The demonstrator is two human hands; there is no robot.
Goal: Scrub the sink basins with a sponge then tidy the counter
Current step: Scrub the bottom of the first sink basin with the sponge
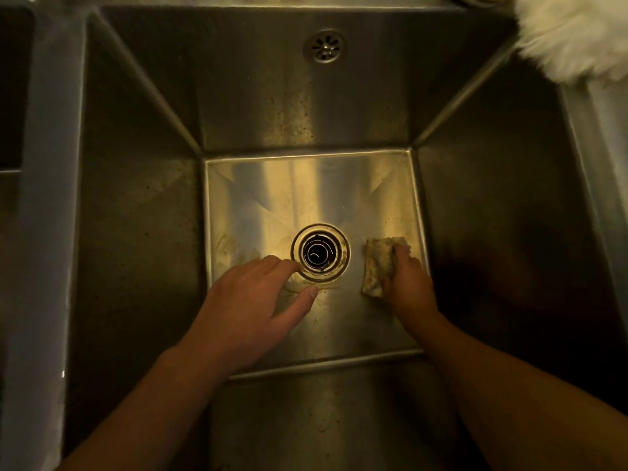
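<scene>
Reaching into the deep square stainless-steel sink basin [306,185], the person is working beside its round ringed metal drain [320,253]. The right hand [409,283] is gripping a crumpled beige sponge [377,263] on the basin floor just right of the drain, fingers curled over it. The left hand [251,300] is lying at the drain's near-left rim, fingers straight, loosely spread, holding nothing. Far beyond the drain, a small round perforated overflow [325,46] is sitting in the back wall, and a fluffy white cloth [574,35] is hanging further right.
</scene>
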